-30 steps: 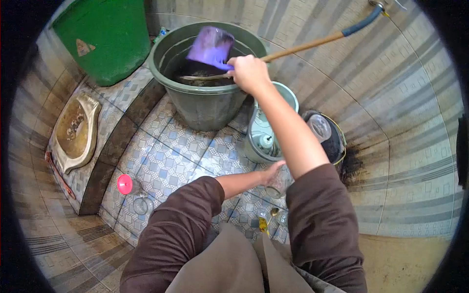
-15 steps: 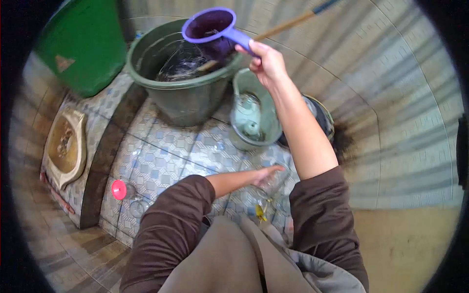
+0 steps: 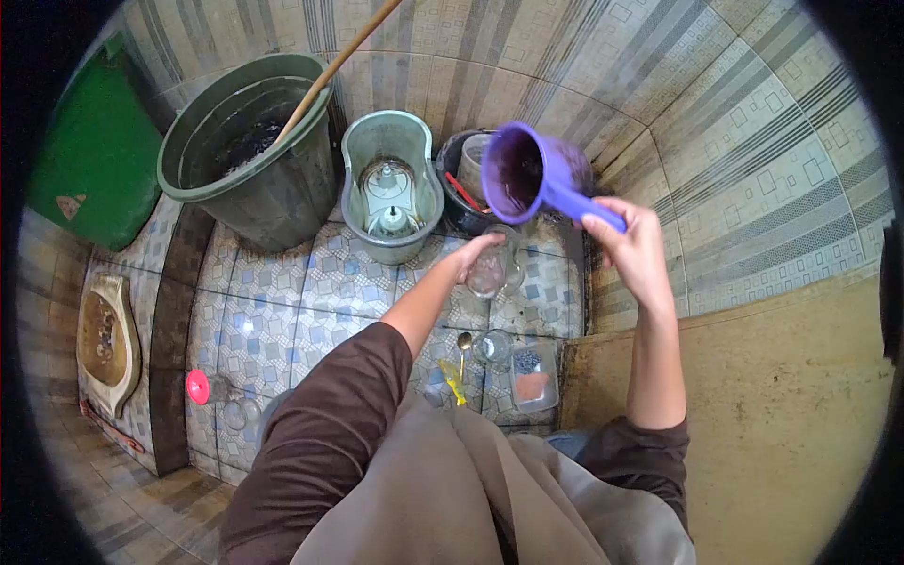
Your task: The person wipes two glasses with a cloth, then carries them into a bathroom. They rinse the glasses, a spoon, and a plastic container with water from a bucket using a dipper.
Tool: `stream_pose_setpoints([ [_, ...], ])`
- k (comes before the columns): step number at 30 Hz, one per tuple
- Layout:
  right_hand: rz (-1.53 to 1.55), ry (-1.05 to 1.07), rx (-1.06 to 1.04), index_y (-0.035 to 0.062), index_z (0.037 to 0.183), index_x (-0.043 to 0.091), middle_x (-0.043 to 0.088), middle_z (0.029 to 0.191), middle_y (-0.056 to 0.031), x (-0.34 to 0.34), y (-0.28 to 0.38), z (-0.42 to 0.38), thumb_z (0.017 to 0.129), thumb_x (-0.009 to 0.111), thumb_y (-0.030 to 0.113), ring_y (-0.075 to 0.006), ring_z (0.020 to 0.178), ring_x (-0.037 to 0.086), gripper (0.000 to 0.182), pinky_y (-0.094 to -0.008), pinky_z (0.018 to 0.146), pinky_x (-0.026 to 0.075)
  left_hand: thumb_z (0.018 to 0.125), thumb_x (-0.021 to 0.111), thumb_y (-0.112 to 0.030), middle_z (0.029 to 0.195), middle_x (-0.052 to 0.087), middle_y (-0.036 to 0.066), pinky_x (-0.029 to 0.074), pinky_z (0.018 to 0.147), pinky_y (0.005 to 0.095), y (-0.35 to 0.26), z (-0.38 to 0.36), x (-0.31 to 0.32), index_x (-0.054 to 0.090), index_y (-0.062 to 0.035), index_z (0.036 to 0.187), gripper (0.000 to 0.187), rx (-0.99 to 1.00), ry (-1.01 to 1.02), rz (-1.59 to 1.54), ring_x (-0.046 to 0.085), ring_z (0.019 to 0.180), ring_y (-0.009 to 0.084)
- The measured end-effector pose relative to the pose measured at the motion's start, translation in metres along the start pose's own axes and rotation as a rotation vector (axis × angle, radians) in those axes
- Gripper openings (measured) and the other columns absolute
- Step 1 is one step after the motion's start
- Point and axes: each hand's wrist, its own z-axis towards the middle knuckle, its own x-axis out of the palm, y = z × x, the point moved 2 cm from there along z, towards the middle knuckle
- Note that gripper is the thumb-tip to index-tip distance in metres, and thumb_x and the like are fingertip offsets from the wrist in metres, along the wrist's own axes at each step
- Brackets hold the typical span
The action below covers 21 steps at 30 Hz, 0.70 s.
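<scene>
My right hand is closed round the handle of a purple water dipper. The dipper is raised and tilted, with dark liquid visible inside. Low to its left, my left hand grips a clear glass above the tiled floor. Part of the glass is hard to make out against the tiles. Nearer my knees lie a spoon, another clear glass, a yellow sachet and a clear plastic box holding something pinkish and something dark.
A large green bucket of water with a wooden stick, a pale green mop bucket and a black tub line the wall. At left are a squat toilet, its raised step, a pink-lidded jar and a green container.
The dipper has moved from over the large bucket rightward, near the black tub. My left hand has shifted forward with the glass. The view has turned right.
</scene>
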Motion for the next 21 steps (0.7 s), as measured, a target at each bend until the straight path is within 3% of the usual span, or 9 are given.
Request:
stream_pose_setpoints([
  [3,-0.099,-0.023,0.041,-0.0043,0.088,0.058,0.050,0.052,-0.0016,-0.011,-0.028,-0.016,0.072,0.060,0.011,-0.0063,0.040,0.044,0.022,-0.0226,0.038,0.035,0.074,0.044,-0.050,0.100,0.055,0.011,0.044,0.072,0.0382,0.012,0.007,0.007,0.049,-0.0099,0.109,0.053,-0.181,-0.060,-0.464,0.054,0.086,0.0241],
  [4,-0.123,-0.028,0.079,-0.0040,0.087,0.058,0.050,0.051,-0.0019,-0.014,-0.034,-0.021,0.073,0.060,0.010,-0.0064,0.040,0.044,0.020,-0.0229,0.038,0.035,0.076,0.042,-0.051,0.096,0.055,0.012,0.045,0.067,0.0378,0.021,0.017,0.009,0.050,-0.0071,0.105,0.053,-0.125,-0.038,-0.613,0.054,0.081,0.0259],
  [9,-0.089,-0.044,0.193,-0.0032,0.085,0.059,0.052,0.052,-0.0034,-0.015,-0.058,-0.038,0.073,0.060,0.011,-0.0078,0.039,0.046,0.019,-0.0232,0.037,0.035,0.071,0.041,-0.057,0.094,0.056,0.011,0.044,0.072,0.0401,0.049,0.045,0.006,0.052,-0.0068,0.101,0.059,-0.195,-0.007,-0.815,0.054,0.082,0.0256],
  [12,-0.075,-0.038,0.223,-0.0038,0.084,0.059,0.055,0.055,-0.0046,-0.017,-0.062,-0.043,0.073,0.059,0.010,-0.0077,0.039,0.046,0.017,-0.0230,0.036,0.035,0.076,0.032,-0.056,0.104,0.052,0.012,0.042,0.079,0.0409,0.043,0.036,0.013,0.050,-0.0086,0.105,0.059,-0.124,0.008,-0.916,0.051,0.093,0.0269],
  [15,-0.013,-0.018,0.240,-0.0041,0.084,0.059,0.057,0.059,-0.0056,-0.017,-0.067,-0.045,0.074,0.058,0.008,-0.0076,0.039,0.047,0.016,-0.0228,0.037,0.036,0.077,0.029,-0.058,0.106,0.051,0.012,0.041,0.082,0.0409,0.041,0.034,0.012,0.048,-0.0091,0.108,0.061,-0.034,0.041,-0.941,0.050,0.095,0.0276],
  [17,-0.066,-0.014,0.244,-0.0047,0.083,0.059,0.057,0.058,-0.0061,-0.017,-0.064,-0.046,0.073,0.058,0.008,-0.0082,0.039,0.047,0.016,-0.0233,0.037,0.037,0.075,0.032,-0.060,0.107,0.051,0.011,0.041,0.082,0.0416,0.040,0.023,0.010,0.047,-0.0097,0.110,0.062,-0.108,-0.040,-0.872,0.050,0.095,0.0267],
  [19,-0.113,-0.020,0.232,-0.0048,0.083,0.059,0.057,0.058,-0.0071,-0.017,-0.062,-0.047,0.073,0.058,0.008,-0.0091,0.039,0.049,0.016,-0.0240,0.038,0.037,0.068,0.052,-0.056,0.106,0.052,0.010,0.041,0.082,0.0387,0.040,0.017,0.007,0.046,-0.0104,0.108,0.061,-0.202,0.014,-0.815,0.051,0.094,0.0258],
  [20,-0.160,-0.024,0.220,-0.0049,0.083,0.058,0.057,0.057,-0.0080,-0.017,-0.060,-0.048,0.073,0.059,0.008,-0.0100,0.040,0.050,0.016,-0.0246,0.038,0.038,0.068,0.052,-0.056,0.106,0.052,0.010,0.041,0.082,0.0387,0.050,0.025,0.002,0.046,-0.0104,0.108,0.061,-0.201,0.014,-0.814,0.051,0.094,0.0258],
  [21,-0.157,-0.024,0.217,-0.0049,0.083,0.058,0.057,0.057,-0.0080,-0.015,-0.059,-0.047,0.073,0.059,0.008,-0.0100,0.040,0.050,0.016,-0.0246,0.038,0.038,0.060,0.063,-0.046,0.105,0.052,0.009,0.041,0.082,0.0364,0.063,0.040,-0.016,0.044,-0.0099,0.108,0.063,0.092,-0.281,-0.246,0.051,0.094,0.0256],
])
